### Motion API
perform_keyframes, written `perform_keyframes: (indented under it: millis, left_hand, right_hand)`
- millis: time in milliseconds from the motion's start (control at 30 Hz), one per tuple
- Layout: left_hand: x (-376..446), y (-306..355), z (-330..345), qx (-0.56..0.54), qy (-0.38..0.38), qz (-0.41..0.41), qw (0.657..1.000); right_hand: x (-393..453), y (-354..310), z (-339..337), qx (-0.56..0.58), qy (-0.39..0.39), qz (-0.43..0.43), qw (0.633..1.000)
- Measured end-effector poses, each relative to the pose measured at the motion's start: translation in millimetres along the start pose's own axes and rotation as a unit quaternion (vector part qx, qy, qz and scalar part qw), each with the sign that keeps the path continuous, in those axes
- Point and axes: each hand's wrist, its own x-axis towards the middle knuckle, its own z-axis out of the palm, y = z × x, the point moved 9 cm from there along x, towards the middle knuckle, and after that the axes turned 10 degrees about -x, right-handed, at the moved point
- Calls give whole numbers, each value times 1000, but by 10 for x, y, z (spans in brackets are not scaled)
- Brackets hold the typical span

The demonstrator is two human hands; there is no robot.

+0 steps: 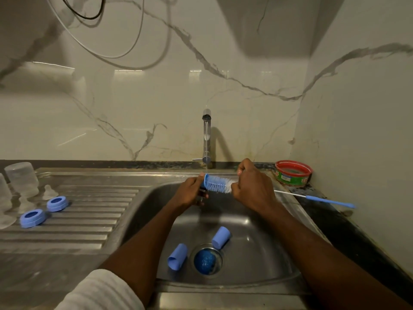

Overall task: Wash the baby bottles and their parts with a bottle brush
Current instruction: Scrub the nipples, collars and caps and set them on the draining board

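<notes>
Both hands are clamped on the bottle brush [218, 184] under the tap [206, 135] at 12 o'clock of the sink [257, 249]: left hand [190, 193] at the blue base, right hand [250, 186] at the bristle tip. I'd roll it so the thin stream reaches every bristle. Two blue caps [177, 257] wait by the drain around 6.

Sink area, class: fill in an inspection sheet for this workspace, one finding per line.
Surface: steel sink, ribbed drainboard.
Job's things: bottle brush under thin tap stream; two blue caps in basin; two blue rings, clear bottles on drainboard.
Clutter: red-rimmed tub; thin brush.
Grips: left hand, right hand both hold brush.
Cables: loops on wall.
Surroundings: marble-look tiles.
</notes>
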Motion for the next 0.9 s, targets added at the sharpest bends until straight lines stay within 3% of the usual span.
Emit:
perform_keyframes:
  millis: [133,433,667,900]
  left_hand:
    - [20,-36,-13,-3,1,-5,1000]
    - [139,-135,-171,-82,40,-31,995]
    - [138,-162,-61,-97,10,-34,995]
    - [214,-143,-108,-10,6,-21,1000]
  right_hand:
    - [-16,-40,-10,-25,11,-16,1000]
    - [-111,-184,10,-65,-7,-151,986]
    - [-111,-157,-98,-88,38,-121,988]
    - [-77,-153,-136,-127,51,-108,985]
